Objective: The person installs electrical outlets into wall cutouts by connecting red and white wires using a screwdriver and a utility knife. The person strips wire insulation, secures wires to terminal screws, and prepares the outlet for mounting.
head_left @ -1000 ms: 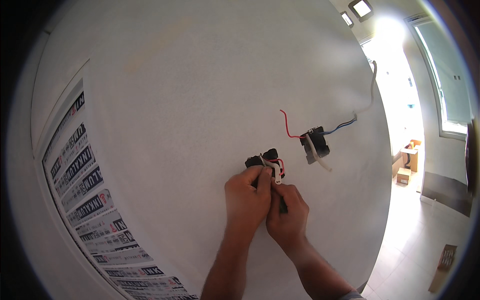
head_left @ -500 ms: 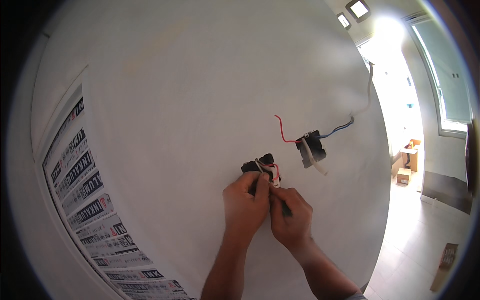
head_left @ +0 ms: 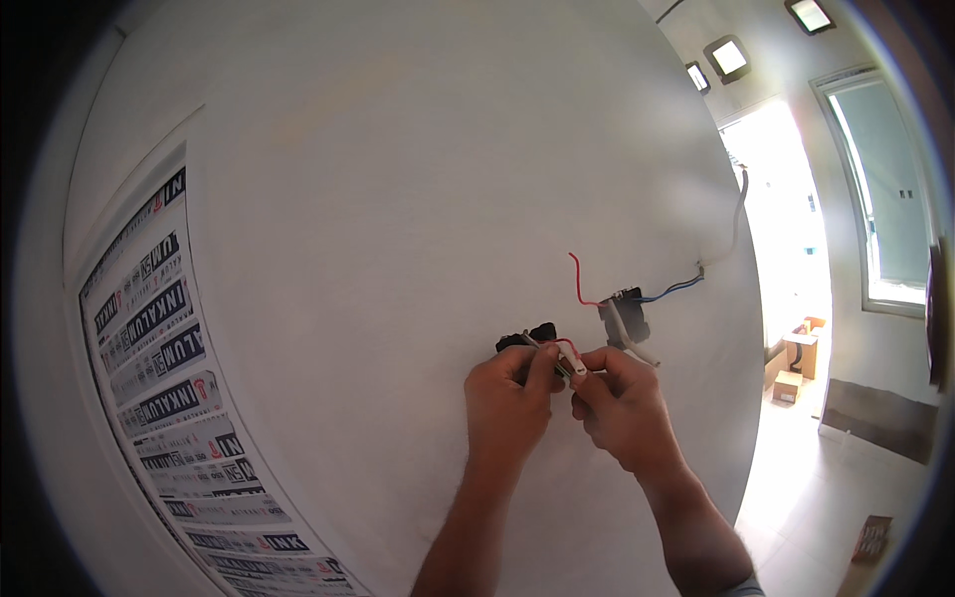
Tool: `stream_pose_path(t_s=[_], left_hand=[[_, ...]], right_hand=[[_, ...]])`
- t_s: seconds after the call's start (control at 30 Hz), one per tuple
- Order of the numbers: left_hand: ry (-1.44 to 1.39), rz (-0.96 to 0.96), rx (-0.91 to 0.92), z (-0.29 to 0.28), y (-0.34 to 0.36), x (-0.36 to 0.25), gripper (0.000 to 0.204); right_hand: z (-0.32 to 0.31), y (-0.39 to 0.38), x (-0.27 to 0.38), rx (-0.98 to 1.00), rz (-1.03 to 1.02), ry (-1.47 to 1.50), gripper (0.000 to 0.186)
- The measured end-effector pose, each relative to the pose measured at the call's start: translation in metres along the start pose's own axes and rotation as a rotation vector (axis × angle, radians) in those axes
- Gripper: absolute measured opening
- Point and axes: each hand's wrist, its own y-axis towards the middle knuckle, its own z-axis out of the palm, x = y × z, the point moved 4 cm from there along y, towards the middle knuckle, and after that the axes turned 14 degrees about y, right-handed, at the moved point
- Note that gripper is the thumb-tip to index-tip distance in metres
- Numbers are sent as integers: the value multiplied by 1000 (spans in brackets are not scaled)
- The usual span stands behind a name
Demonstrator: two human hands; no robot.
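Observation:
My left hand (head_left: 507,398) is closed on wires at the lower-left black electrical box (head_left: 542,331) on the white wall, its fingers covering much of that box. My right hand (head_left: 627,408) pinches the tip of a white cable (head_left: 570,354) just right of it, beside a short red wire and a thin green one. Up and to the right, another black box (head_left: 629,320) has an upright red wire (head_left: 577,279), blue wires (head_left: 671,289) running right and a loose white cable hanging down across it.
A frame covered with printed strips (head_left: 174,398) runs down the left. Beyond the wall's right edge are a bright doorway (head_left: 781,229), cardboard boxes (head_left: 788,386), a window (head_left: 880,189), small square openings (head_left: 728,58) and a tiled floor (head_left: 786,497).
My right hand has moved right and up relative to my left, its fingers now higher on the white cable's end. The view has shifted, showing more of the upper right of the room.

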Motion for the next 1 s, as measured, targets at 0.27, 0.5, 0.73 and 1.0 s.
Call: stream_pose_path(t_s=[0.27,0.5,0.73,1.0], left_hand=[[-605,-182,-92,28,-14,22,22],[-1191,-204,-49,62,-23,5,27],[-1702,-161,48,88,-10,15,29],[-1597,-245,-160,84,-14,9,25]], right_hand=[[20,-8,49,242,-750,-979,14],[24,19,86,335,-361,-896,19],[52,-3,86,531,-717,-1697,23],[31,-15,86,444,-817,-975,21]])
